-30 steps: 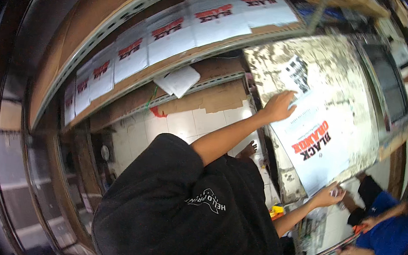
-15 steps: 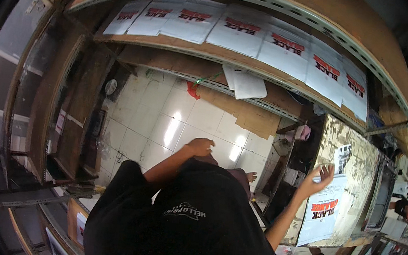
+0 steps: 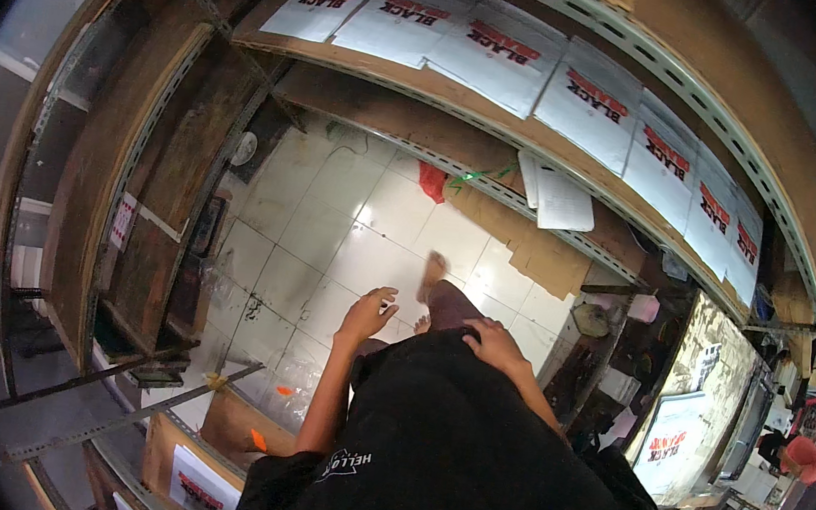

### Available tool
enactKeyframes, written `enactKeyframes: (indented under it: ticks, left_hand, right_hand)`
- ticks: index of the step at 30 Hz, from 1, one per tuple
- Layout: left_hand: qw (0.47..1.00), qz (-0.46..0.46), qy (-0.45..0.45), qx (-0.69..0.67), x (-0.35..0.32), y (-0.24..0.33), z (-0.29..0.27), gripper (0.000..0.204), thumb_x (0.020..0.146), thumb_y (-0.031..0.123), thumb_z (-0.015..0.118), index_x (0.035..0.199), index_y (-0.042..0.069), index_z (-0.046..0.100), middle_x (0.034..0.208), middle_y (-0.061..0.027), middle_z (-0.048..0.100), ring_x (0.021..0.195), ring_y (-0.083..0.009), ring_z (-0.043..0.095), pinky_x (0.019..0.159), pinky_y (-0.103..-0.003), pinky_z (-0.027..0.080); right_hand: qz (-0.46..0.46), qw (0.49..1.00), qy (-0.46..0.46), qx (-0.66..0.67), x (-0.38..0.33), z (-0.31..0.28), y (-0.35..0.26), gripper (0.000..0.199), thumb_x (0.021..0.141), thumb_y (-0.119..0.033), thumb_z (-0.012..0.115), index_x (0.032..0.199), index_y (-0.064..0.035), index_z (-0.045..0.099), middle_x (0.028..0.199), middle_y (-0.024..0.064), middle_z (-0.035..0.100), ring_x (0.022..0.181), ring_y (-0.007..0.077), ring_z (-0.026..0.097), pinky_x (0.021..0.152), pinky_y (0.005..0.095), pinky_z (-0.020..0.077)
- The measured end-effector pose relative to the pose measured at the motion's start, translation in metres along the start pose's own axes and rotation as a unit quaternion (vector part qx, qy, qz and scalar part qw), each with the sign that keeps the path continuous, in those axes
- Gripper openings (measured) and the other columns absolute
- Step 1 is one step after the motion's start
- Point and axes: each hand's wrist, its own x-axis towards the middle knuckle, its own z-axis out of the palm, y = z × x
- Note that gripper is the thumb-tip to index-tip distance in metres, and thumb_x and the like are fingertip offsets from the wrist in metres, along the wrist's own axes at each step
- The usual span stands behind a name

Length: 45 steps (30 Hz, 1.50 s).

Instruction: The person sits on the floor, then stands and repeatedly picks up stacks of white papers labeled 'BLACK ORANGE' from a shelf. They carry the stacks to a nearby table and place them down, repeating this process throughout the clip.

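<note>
The left hand (image 3: pixel 367 315), fingers loosely curled, hangs above the tiled floor (image 3: pixel 317 214); the right hand (image 3: pixel 498 347) is by the black shirt (image 3: pixel 477 444). White printed bags (image 3: pixel 499 56) line a shelf (image 3: pixel 379 68).

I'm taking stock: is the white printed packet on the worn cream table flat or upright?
Flat: the packet lies printed face up along the table.

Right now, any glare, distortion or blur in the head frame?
Head view: bright glare patches on the tiled floor; head view: fisheye bows the perforated shelf rail at top, corners go black; head view: the foot looks slightly smeared, while the left hand and right hand are readable in outline.
</note>
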Motion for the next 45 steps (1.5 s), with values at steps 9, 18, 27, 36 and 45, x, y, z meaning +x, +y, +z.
enactKeyframes:
  ticks: [9,18,27,36,45]
  left_hand:
    - [0.993,0.079,0.034,0.079,0.127,-0.022,-0.139,0.036,0.085,0.021,0.075,0.118,0.008,0.066,0.112,-0.0124,0.069,0.101,-0.0319,0.067,0.088,-0.042,0.053]
    - [0.959,0.116,0.117,0.229,0.299,-0.042,-0.366,0.027,0.083,0.020,0.076,0.108,0.009,0.072,0.111,-0.0146,0.070,0.103,-0.0386,0.065,0.087,-0.044,0.054]
    - [0.887,0.334,0.056,0.314,0.495,-0.003,-0.528,0.048,0.073,0.029,0.084,0.114,0.009,0.069,0.107,-0.0107,0.065,0.103,-0.0353,0.061,0.089,-0.045,0.052]
    - [0.900,0.365,-0.115,0.209,0.593,-0.032,-0.567,0.047,0.072,0.030,0.086,0.110,0.008,0.070,0.106,-0.0095,0.063,0.099,-0.0296,0.063,0.089,-0.039,0.050]
    - [0.885,0.385,-0.182,0.188,0.589,-0.040,-0.571,0.056,0.067,0.027,0.090,0.115,0.008,0.067,0.107,-0.0094,0.062,0.097,-0.0253,0.062,0.084,-0.037,0.052]
  right_hand:
    - [0.086,0.995,0.044,-0.003,0.169,-0.041,-0.015,0.051,0.092,-0.042,0.062,0.128,-0.0069,0.061,0.122,0.0209,0.065,0.115,0.0381,0.060,0.100,0.0477,0.0472]
    - [0.023,0.970,0.119,0.212,0.307,-0.094,-0.139,0.041,0.093,-0.033,0.064,0.125,-0.0077,0.060,0.116,0.0178,0.066,0.111,0.0360,0.062,0.097,0.0430,0.0491]
    - [0.086,0.876,0.361,0.310,0.373,-0.095,-0.209,0.037,0.089,-0.017,0.072,0.123,-0.0062,0.063,0.111,0.0149,0.068,0.091,0.0257,0.068,0.084,0.0349,0.0551]
    - [0.162,0.655,0.517,0.527,0.471,-0.080,-0.344,0.036,0.094,-0.013,0.068,0.129,-0.0061,0.061,0.115,0.0074,0.069,0.099,0.0128,0.063,0.086,0.0287,0.0505]
    - [0.177,0.620,0.523,0.558,0.531,-0.084,-0.407,0.033,0.097,-0.015,0.065,0.127,-0.0012,0.061,0.114,0.0097,0.069,0.100,0.0157,0.065,0.089,0.0299,0.0509]
